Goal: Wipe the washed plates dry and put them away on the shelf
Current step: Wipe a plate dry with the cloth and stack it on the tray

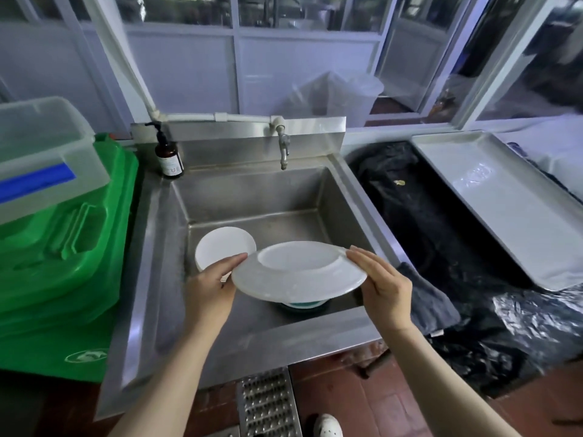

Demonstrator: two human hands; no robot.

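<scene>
You hold the large white plate (299, 272) over the near part of the steel sink (252, 197), upside down, base ring facing up. Left hand (209, 290) grips its left rim, right hand (383, 287) its right rim; fingers of both curl onto the edge, so both grips are closed on the plate.

Plate is tilted, near edge lower. Widest span runs left-right between your hands.

Grey cloth (426, 298) lies on the sink's right edge, just beside and right of your right hand. Judgement: right hand is nearer to fetch it; left would carry the plate alone.

Second white plate (225, 247) rests in the basin, far-left of the held one. A teal-rimmed dish (299, 306) sits beneath, mostly hidden. No shelf in view.
</scene>
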